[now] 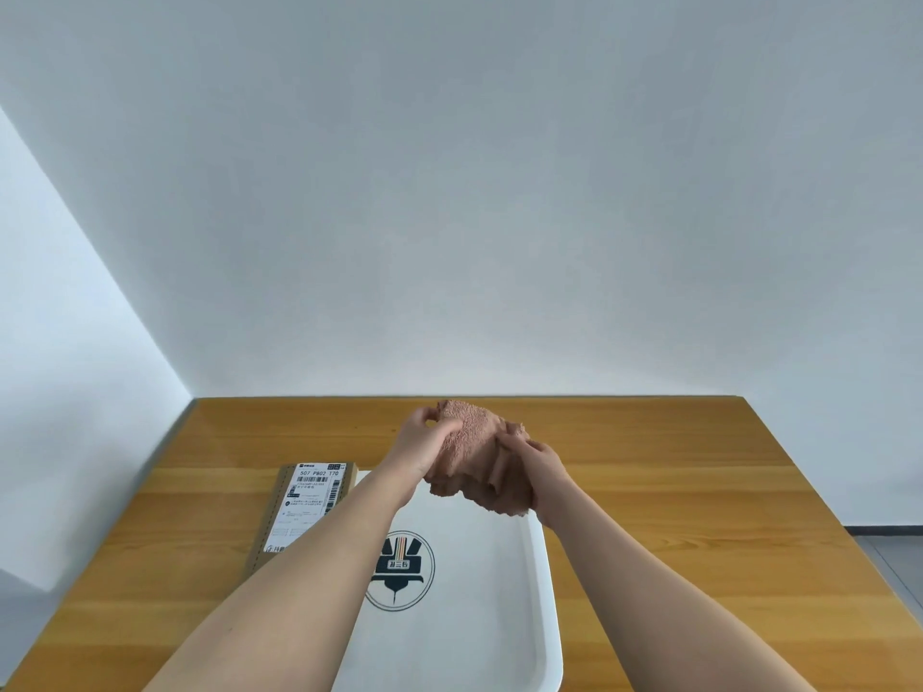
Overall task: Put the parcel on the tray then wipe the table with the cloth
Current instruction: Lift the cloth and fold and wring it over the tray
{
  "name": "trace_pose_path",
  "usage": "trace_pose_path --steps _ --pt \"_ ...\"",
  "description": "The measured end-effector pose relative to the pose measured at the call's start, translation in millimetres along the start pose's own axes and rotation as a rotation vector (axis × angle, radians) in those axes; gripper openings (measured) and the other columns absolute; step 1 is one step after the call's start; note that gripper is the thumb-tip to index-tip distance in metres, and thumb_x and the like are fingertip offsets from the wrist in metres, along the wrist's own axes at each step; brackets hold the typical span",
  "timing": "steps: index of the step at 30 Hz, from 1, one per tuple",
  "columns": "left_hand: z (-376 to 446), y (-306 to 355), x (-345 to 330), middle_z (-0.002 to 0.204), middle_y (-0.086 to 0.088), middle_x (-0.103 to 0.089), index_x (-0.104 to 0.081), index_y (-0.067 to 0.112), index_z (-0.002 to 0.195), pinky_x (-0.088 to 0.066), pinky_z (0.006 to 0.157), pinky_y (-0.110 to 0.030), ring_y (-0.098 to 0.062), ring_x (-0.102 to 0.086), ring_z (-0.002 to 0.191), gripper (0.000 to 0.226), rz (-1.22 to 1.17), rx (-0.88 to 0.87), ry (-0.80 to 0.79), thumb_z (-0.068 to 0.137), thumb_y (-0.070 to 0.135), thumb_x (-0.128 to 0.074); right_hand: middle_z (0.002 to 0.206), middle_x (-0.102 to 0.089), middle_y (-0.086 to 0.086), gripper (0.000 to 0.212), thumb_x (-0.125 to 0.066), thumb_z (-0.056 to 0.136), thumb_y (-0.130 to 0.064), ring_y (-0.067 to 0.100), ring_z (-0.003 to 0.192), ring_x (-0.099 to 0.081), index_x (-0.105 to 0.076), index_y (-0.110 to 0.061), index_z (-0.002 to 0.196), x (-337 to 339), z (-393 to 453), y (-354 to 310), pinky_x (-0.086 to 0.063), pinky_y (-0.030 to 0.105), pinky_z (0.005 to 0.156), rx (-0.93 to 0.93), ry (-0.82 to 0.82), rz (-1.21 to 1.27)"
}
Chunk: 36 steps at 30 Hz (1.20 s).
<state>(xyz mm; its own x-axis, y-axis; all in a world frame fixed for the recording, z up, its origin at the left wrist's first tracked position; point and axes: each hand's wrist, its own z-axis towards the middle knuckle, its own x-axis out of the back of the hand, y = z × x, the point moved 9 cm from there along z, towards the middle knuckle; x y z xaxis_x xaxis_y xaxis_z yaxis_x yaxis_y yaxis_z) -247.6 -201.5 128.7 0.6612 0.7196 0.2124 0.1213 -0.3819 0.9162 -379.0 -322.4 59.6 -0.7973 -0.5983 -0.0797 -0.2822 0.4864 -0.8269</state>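
A brown terry cloth (474, 449) hangs bunched in the air above the far end of the white tray (542, 566). My left hand (422, 444) grips its upper left part and my right hand (537, 464) grips its right side. The tray has a round black logo in its middle and holds nothing. A flat cardboard parcel (299, 506) with a white shipping label lies on the wooden table (699, 491), touching the tray's left edge; my left forearm covers its near end.
The table's far edge meets a plain white wall. At the far right, beyond the table's right edge, a strip of grey floor (894, 556) shows.
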Motion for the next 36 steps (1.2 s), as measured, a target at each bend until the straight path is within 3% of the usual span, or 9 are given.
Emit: trace_pose_path --steps 4,9,13,16,21,25,30,33,36 --pt "2 4 13 0.092 -0.005 -0.058 -0.052 0.013 0.100 -0.038 0.064 -0.029 -0.018 -0.054 0.078 0.016 -0.045 -0.057 0.114 0.090 0.023 -0.059 0.117 -0.062 0.009 0.053 -0.074 0.079 -0.018 0.027 0.106 -0.060 -0.051 -0.013 0.126 9 2 -11 -0.050 0.046 0.095 0.090 0.053 0.054" --pt "-2 36 24 0.096 -0.005 -0.056 -0.047 0.013 0.104 -0.040 0.062 -0.024 -0.010 -0.052 0.070 0.016 0.053 -0.234 0.205 0.093 0.020 -0.057 0.114 -0.057 0.010 0.056 -0.074 0.081 -0.020 0.023 0.098 -0.059 -0.038 -0.015 0.124 8 -5 -17 -0.054 0.041 0.085 0.068 -0.009 0.120" --pt "2 61 1 0.093 0.004 -0.062 -0.051 0.027 0.103 -0.046 0.074 -0.032 -0.018 -0.059 0.080 0.017 0.561 -0.333 -0.036 0.088 0.030 -0.058 0.131 -0.048 0.005 0.063 -0.065 0.087 -0.022 0.021 0.115 -0.049 -0.030 -0.017 0.139 8 -7 -30 -0.043 0.034 0.092 0.160 0.011 -0.104" --pt "3 63 -12 0.091 0.003 -0.064 -0.051 0.034 0.093 -0.045 0.075 -0.033 -0.020 -0.059 0.081 0.012 0.725 -0.351 -0.165 0.085 0.034 -0.059 0.130 -0.046 -0.007 0.061 -0.060 0.083 -0.004 0.012 0.121 -0.041 -0.040 -0.022 0.138 -23 -15 -53 -0.034 0.028 0.098 0.318 -0.184 -0.296" --pt "12 59 -4 0.116 0.001 -0.062 -0.057 0.024 0.108 -0.047 0.091 -0.033 -0.018 -0.060 0.104 0.024 0.550 -0.298 -0.222 0.086 0.027 -0.066 0.099 -0.067 0.005 0.017 -0.062 0.086 -0.014 0.018 0.094 -0.059 -0.067 -0.010 0.101 -48 -24 -51 -0.045 0.032 0.089 0.239 -0.395 -0.401" --pt "11 32 24 0.106 -0.002 -0.056 -0.056 0.020 0.109 -0.042 0.081 -0.028 -0.018 -0.056 0.092 0.028 0.242 -0.073 -0.040 0.089 0.039 -0.061 0.112 -0.068 0.015 0.030 -0.062 0.089 -0.029 0.027 0.099 -0.063 -0.065 -0.008 0.110 -52 -30 -52 -0.048 0.042 0.094 0.195 -0.418 -0.343" --pt "-5 -37 4 0.097 -0.011 -0.063 -0.062 0.007 0.105 -0.048 0.092 -0.036 -0.026 -0.060 0.089 0.078 -0.173 0.407 -0.282 0.085 0.075 -0.030 0.118 -0.064 0.015 0.043 -0.053 0.087 -0.032 0.030 0.108 -0.062 -0.058 -0.004 0.119 -53 -30 -70 -0.051 0.042 0.085 0.205 -0.447 -0.043" --pt "-16 -28 -24 0.102 -0.014 -0.064 -0.062 0.007 0.112 -0.047 0.081 -0.035 -0.027 -0.060 0.093 0.084 -0.394 0.370 -0.526 0.082 0.079 -0.029 0.118 -0.066 0.016 0.038 -0.045 0.093 -0.030 0.029 0.111 -0.061 -0.061 -0.005 0.117 -48 -27 -71 -0.047 0.045 0.095 0.175 -0.445 0.073" --pt "-4 -8 -27 0.096 -0.008 -0.067 -0.066 0.014 0.110 -0.044 0.089 -0.039 -0.025 -0.061 0.094 0.058 -0.434 0.198 -0.480 0.089 0.063 -0.043 0.108 -0.067 0.016 0.033 -0.046 0.093 -0.026 0.028 0.097 -0.064 -0.062 -0.004 0.112 -42 -22 -68 -0.051 0.037 0.079 0.146 -0.380 0.117"
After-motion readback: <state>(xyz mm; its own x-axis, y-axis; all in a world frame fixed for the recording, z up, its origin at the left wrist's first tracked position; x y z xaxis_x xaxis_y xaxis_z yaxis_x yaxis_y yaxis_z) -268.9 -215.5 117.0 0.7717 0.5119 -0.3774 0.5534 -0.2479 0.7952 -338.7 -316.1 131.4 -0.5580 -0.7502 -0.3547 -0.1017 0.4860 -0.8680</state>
